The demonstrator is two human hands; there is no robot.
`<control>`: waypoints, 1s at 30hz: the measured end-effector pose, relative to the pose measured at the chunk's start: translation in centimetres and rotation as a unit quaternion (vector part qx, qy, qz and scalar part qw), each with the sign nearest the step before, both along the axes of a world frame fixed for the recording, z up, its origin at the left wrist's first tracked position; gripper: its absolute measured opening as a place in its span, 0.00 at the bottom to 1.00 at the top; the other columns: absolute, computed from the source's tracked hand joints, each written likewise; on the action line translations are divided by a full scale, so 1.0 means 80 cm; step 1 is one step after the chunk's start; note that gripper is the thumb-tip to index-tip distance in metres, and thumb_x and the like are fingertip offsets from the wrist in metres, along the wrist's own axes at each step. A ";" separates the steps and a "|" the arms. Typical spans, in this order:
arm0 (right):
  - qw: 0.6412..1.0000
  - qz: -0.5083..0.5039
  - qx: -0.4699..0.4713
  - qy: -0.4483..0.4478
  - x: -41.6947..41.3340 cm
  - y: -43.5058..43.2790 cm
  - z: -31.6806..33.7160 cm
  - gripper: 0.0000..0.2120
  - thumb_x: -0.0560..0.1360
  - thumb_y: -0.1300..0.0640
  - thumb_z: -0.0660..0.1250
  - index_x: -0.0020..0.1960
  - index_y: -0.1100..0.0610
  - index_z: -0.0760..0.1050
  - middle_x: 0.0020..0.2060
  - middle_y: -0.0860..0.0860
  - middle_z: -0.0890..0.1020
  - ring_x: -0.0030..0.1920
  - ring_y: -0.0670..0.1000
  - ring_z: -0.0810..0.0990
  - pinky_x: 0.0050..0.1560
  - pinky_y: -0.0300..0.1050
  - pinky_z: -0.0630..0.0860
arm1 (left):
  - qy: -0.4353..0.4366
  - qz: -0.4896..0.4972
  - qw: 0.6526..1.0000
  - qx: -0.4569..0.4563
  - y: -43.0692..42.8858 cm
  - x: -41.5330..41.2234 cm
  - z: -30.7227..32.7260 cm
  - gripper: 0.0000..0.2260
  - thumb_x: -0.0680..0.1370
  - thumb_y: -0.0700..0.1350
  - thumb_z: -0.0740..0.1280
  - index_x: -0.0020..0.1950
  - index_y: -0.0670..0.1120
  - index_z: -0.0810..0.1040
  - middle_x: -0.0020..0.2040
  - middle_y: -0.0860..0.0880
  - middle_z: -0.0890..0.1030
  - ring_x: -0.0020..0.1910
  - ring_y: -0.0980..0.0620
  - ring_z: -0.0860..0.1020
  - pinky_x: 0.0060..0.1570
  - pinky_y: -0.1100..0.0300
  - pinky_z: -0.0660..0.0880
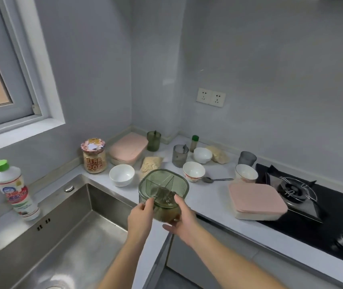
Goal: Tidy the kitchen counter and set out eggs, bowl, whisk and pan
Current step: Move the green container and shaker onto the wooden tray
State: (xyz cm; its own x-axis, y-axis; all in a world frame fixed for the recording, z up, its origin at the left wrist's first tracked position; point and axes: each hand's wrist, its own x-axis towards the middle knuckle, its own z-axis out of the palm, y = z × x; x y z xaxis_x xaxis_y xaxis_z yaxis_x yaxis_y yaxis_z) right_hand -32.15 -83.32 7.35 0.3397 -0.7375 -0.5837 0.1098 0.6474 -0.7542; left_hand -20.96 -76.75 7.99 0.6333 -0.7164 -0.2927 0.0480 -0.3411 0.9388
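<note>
While the left hand [140, 213] and right hand [184, 217] hold the green tub [163, 184], fingers [148, 202] curled round it, at the cluttered surface's [208, 199] 6 o'clock edge, tidying seems barely begun: a bowl [121, 175] sits at the tub's 10 o'clock, but no eggs, whisk or pan show.

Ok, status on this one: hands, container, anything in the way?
Left hand and right hand both grip green lidded container, at counter edge beside sink. White bowl, patterned bowl and spoon crowd the counter just behind.
</note>
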 end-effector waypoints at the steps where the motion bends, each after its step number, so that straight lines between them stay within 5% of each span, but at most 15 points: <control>1: 1.000 -0.001 -0.004 -0.002 0.001 -0.017 0.001 0.19 0.74 0.44 0.67 0.60 0.55 0.76 0.53 0.57 0.83 0.52 0.57 0.82 0.45 0.51 0.79 | 0.001 0.000 1.000 -0.001 -0.019 0.006 -0.002 0.26 0.68 0.63 0.58 0.42 0.39 0.77 0.36 0.45 0.79 0.39 0.46 0.77 0.44 0.49 0.76; 8: 0.996 0.078 -0.032 0.017 0.018 -0.105 -0.007 0.16 0.77 0.40 0.62 0.59 0.48 0.74 0.58 0.55 0.80 0.54 0.55 0.80 0.50 0.52 0.79 | -0.007 0.043 0.999 -0.016 -0.093 0.033 -0.007 0.14 0.74 0.53 0.59 0.35 0.44 0.64 0.32 0.48 0.65 0.34 0.48 0.63 0.34 0.56 0.62; 14: 0.982 0.058 -0.132 0.122 0.017 -0.239 -0.004 0.09 0.79 0.46 0.61 0.58 0.48 0.70 0.56 0.53 0.78 0.50 0.52 0.79 0.44 0.48 0.77 | 0.011 0.097 0.995 -0.038 -0.174 0.085 -0.012 0.18 0.67 0.60 0.58 0.34 0.44 0.67 0.29 0.46 0.68 0.31 0.48 0.63 0.34 0.54 0.58; 20: 0.929 -0.001 -0.262 0.260 -0.004 -0.448 -0.007 0.16 0.74 0.60 0.65 0.62 0.56 0.72 0.47 0.49 0.77 0.45 0.50 0.76 0.47 0.45 0.75 | 0.005 0.135 0.988 -0.070 -0.289 0.094 -0.004 0.17 0.70 0.58 0.59 0.32 0.45 0.66 0.28 0.46 0.68 0.28 0.49 0.62 0.31 0.55 0.58; 25: 0.888 0.025 -0.304 0.344 0.005 -0.591 -0.030 0.22 0.72 0.59 0.69 0.64 0.55 0.69 0.57 0.53 0.77 0.54 0.54 0.77 0.56 0.49 0.75 | 0.006 0.137 0.987 -0.083 -0.375 0.091 -0.005 0.16 0.70 0.58 0.60 0.35 0.45 0.66 0.30 0.46 0.66 0.31 0.50 0.62 0.31 0.55 0.58; 30: 0.879 0.079 -0.299 0.363 0.033 -0.671 -0.061 0.31 0.71 0.58 0.73 0.70 0.53 0.63 0.62 0.51 0.74 0.54 0.52 0.76 0.47 0.45 0.75 | 0.017 0.168 0.982 -0.089 -0.432 0.089 -0.013 0.15 0.68 0.58 0.61 0.33 0.48 0.67 0.26 0.50 0.66 0.29 0.50 0.61 0.31 0.55 0.57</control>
